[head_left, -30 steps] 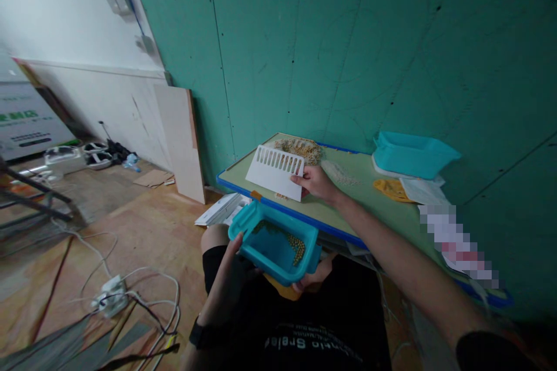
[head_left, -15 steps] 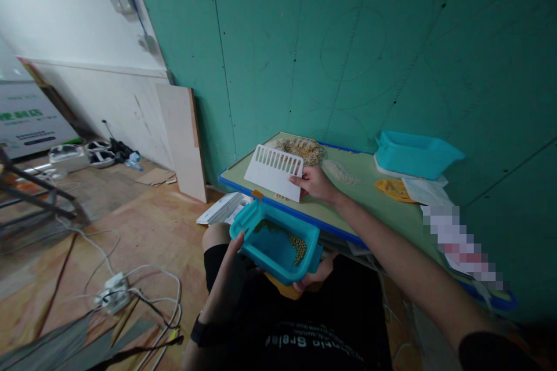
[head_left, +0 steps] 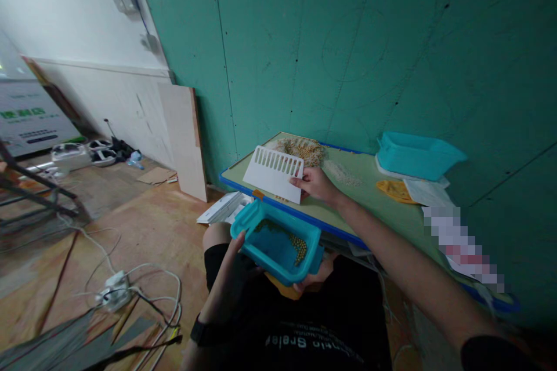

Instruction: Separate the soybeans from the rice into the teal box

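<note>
My left hand (head_left: 237,264) grips a teal plastic container (head_left: 275,242) from below, holding it under the table's front edge; some yellow beans (head_left: 298,246) lie inside it. My right hand (head_left: 315,182) is closed on a white slotted scraper card (head_left: 274,173), which stands on the green table (head_left: 348,197) near its front edge. Behind the card lies a pile of beans (head_left: 302,149), and a smaller patch of pale grains (head_left: 343,173) sits to its right.
A second teal container (head_left: 415,155) stands at the table's back right, with a yellow item (head_left: 391,188) and white papers (head_left: 424,190) beside it. A board (head_left: 183,139) leans on the green wall. Cables and a power strip (head_left: 114,293) lie on the wooden floor at left.
</note>
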{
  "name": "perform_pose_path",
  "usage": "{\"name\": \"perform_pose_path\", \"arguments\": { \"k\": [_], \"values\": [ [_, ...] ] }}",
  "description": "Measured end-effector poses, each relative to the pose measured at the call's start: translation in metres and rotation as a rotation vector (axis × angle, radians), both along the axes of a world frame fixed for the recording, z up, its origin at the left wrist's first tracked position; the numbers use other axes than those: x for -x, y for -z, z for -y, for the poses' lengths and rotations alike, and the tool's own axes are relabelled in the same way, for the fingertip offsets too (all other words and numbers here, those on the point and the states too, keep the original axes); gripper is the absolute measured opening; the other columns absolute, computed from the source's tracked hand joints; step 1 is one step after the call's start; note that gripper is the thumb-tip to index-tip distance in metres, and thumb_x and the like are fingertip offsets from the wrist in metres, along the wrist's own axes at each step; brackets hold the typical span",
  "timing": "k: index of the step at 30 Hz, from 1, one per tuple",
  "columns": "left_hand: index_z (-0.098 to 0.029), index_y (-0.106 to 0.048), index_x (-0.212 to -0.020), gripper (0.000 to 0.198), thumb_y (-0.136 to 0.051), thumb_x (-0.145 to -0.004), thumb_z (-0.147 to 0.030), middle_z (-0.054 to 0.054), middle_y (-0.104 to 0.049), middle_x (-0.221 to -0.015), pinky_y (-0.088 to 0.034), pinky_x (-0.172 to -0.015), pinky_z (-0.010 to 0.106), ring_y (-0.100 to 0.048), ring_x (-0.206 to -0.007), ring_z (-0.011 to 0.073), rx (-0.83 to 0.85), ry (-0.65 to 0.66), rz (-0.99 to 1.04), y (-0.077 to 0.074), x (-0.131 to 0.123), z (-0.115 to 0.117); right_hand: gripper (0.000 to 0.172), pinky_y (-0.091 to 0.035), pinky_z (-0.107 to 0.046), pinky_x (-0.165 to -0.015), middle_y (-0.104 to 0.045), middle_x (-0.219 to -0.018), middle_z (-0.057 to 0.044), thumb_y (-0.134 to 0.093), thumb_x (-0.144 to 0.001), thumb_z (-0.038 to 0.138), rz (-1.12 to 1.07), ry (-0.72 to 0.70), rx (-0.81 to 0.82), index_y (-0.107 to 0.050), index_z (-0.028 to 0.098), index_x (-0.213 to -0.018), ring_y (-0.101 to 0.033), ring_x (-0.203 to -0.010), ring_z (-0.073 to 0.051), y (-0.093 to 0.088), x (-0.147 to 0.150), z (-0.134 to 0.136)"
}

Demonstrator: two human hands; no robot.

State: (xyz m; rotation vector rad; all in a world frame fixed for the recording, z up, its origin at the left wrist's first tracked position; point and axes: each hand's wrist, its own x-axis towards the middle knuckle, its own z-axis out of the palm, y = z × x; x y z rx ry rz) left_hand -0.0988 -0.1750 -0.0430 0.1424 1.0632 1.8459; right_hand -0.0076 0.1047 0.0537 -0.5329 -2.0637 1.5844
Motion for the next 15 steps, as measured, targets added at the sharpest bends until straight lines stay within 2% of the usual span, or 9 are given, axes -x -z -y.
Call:
{"name": "perform_pose_path", "arguments": {
  "k": [6, 12, 15],
  "values": [
    [-0.034, -0.058, -0.16, 0.067, -0.073, -0.099, -0.055, 0.004, -0.064, -0.165, -0.071, -0.091, 0.045, -0.057, -0.153, 0.0415, 0.044, -0.003, -0.047, 0.001, 0.001, -0.002, 0.038, -0.067, -0.031, -0.056, -0.084, -0.081, -0.007, -0.097, -0.076, 0.047, -0.005, 0.017, 0.042, -0.078, 0.017, -0.092, -0.078, -0.066, -0.021, -0.003, -0.003, 0.003],
    [-0.026, -0.057, -0.163, 0.074, -0.074, -0.098, -0.058, 0.013, -0.07, -0.157, -0.067, -0.099, 0.044, -0.063, -0.146, 0.0403, 0.029, 0.022, -0.028, -0.003, -0.001, 0.0, 0.036, -0.068, -0.033, -0.057, -0.085, -0.089, -0.01, -0.094, -0.08, 0.044, 0.033, -0.047, 0.003, -0.081, 0.016, -0.098, -0.081, -0.074, -0.025, -0.001, -0.006, 0.012],
    [-0.027, -0.056, -0.164, 0.073, -0.073, -0.099, -0.057, 0.012, -0.071, -0.155, -0.067, -0.099, 0.044, -0.065, -0.145, 0.0386, 0.037, 0.014, -0.025, -0.003, 0.0, -0.001, 0.035, -0.067, -0.032, -0.057, -0.085, -0.09, -0.01, -0.094, -0.08, 0.043, 0.044, -0.049, -0.012, -0.082, 0.016, -0.098, -0.081, -0.075, -0.026, 0.003, -0.006, 0.011]
  ]
}}
